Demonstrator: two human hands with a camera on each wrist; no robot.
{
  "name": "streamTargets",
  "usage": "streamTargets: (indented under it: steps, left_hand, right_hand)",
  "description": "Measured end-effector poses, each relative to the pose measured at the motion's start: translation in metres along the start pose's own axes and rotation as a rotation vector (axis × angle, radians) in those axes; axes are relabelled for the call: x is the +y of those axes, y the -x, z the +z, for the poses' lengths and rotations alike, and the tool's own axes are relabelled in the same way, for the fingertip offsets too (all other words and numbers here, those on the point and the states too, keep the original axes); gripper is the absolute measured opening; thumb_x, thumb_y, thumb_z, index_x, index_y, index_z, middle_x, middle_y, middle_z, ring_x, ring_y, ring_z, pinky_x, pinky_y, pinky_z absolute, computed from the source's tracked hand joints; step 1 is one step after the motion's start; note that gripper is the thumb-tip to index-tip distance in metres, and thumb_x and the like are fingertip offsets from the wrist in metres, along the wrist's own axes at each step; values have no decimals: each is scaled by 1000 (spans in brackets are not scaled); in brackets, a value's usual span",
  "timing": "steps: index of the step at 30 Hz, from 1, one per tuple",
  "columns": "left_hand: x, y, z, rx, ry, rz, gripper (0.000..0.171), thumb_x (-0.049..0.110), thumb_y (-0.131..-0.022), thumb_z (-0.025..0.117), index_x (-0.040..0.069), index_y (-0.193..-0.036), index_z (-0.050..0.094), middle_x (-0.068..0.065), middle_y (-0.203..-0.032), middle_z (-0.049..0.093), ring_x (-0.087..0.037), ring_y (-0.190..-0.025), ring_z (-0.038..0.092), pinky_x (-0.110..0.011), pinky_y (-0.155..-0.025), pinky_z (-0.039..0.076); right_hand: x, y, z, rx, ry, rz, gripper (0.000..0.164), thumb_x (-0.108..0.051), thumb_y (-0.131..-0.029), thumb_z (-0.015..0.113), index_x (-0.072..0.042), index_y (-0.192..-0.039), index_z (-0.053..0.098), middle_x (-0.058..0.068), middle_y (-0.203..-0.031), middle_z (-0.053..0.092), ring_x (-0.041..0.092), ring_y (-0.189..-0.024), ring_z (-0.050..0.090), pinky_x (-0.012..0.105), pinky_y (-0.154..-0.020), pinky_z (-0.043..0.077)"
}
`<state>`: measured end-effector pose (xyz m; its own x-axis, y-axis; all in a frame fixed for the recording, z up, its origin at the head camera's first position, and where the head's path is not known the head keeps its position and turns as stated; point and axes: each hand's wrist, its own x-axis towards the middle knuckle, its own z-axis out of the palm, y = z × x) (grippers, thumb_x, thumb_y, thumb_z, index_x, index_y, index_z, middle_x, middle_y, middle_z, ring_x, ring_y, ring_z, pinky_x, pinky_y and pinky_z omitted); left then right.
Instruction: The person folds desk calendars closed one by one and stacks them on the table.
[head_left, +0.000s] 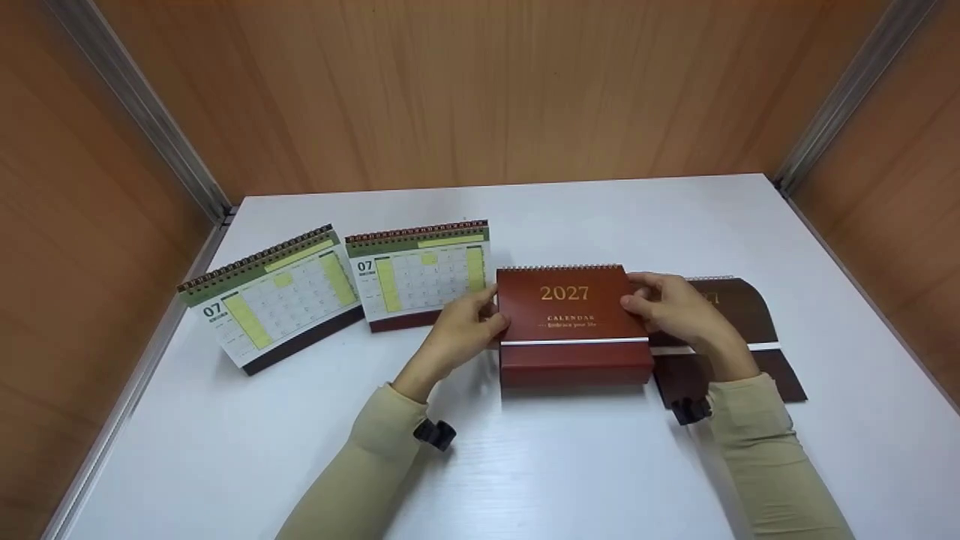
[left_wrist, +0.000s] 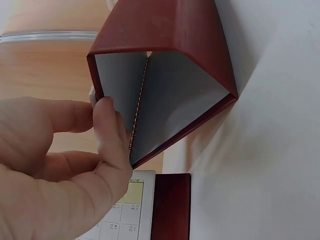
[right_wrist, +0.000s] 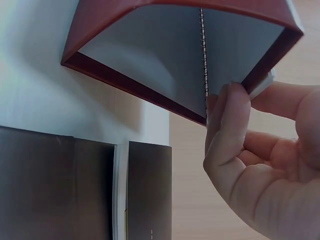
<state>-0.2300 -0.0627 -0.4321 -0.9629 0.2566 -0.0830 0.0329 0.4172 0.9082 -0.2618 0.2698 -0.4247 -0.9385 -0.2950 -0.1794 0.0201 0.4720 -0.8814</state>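
A red 2027 desk calendar (head_left: 574, 304), spiral-bound along its top, is held between both hands at the middle of the table. My left hand (head_left: 463, 330) pinches its left edge, and my right hand (head_left: 667, 306) pinches the right edge. From the side, in the left wrist view, the cover (left_wrist: 200, 35) is folded into a hollow three-sided stand, pale inside. Behind my right forearm lies a dark brown calendar (head_left: 739, 311), partly covered by that hand. Left of the red one stand two calendars opened to 07, one with a red base (head_left: 431, 277) and one with a dark base (head_left: 277, 300).
The white table (head_left: 300, 465) carries all the calendars. Wooden panels (head_left: 480, 90) close it in at the back and both sides, with metal posts (head_left: 142, 112) at the corners. The brown calendar's right part reaches towards the table's right side.
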Motion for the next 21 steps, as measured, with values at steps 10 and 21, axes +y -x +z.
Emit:
streamTargets:
  steps: [10, 21]
  left_hand:
    - [-7, -4, 1, -11, -28, 19, 64, 15, -105, 64, 0, -162, 39, -12, -115, 68, -15, -93, 64, -27, -79, 60]
    - [-7, -2, 1, -47, -113, 39, 51, 16, -105, 63, 6, -154, 55, -8, -105, 67, -13, -84, 63, -24, -69, 53]
  right_hand:
    - [4, -1, 2, -13, 34, 11, 64, -14, -108, 61, 12, -160, 33, 9, -108, 59, 8, -90, 66, 25, -81, 63]
    - [9, -2, 3, -42, 70, 11, 64, -15, -109, 60, 14, -159, 33, 9, -105, 64, 9, -87, 65, 24, -78, 62]
